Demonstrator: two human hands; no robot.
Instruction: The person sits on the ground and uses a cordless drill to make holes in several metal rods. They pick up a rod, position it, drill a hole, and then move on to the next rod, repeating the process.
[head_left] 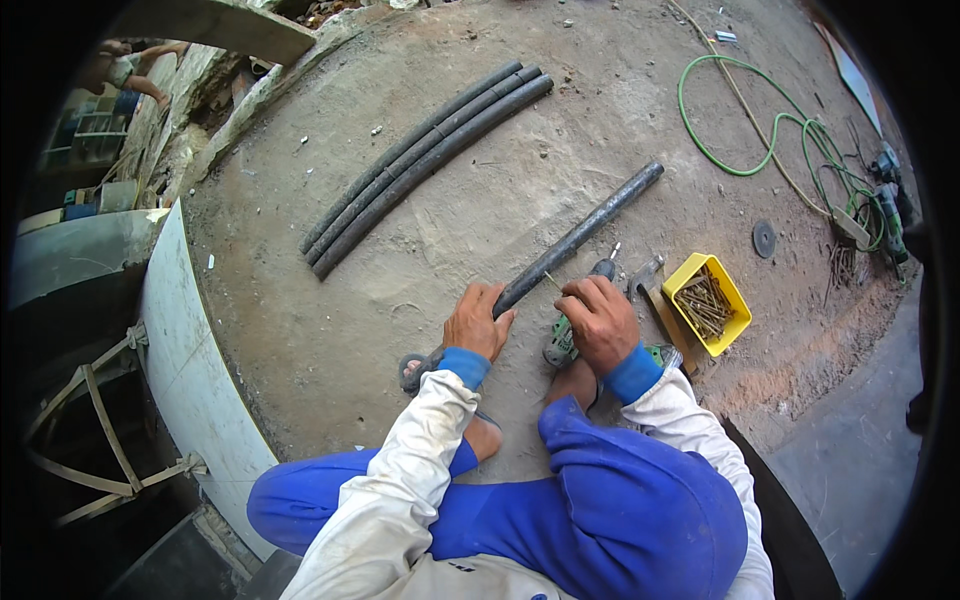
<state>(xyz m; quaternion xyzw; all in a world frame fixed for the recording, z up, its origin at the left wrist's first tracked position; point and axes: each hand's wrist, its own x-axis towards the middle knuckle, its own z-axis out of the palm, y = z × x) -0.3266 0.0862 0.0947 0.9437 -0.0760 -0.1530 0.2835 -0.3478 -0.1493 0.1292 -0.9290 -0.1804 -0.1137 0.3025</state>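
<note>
My left hand (474, 318) grips the near end of a black pipe (590, 226), which slants away to the far right over the dirt ground. In my right hand (602, 322), the fingers pinch a thin brass-coloured screw (553, 281) whose end points at the pipe's side; I cannot tell whether it touches. A green and black cordless drill (561, 342) lies just under my right hand, partly hidden by it. To the right stands a yellow box (741, 325) holding many brass-coloured screws (703, 303). Beside it is a hammer (648, 273) with a wooden handle, partly hidden.
Three black pipes (425, 165) lie side by side at the far left. A green hose or cable (684, 100) loops at the far right, near a power tool (890, 215). A dark disc (764, 239) lies right of the box. A pale board (190, 345) stands at left.
</note>
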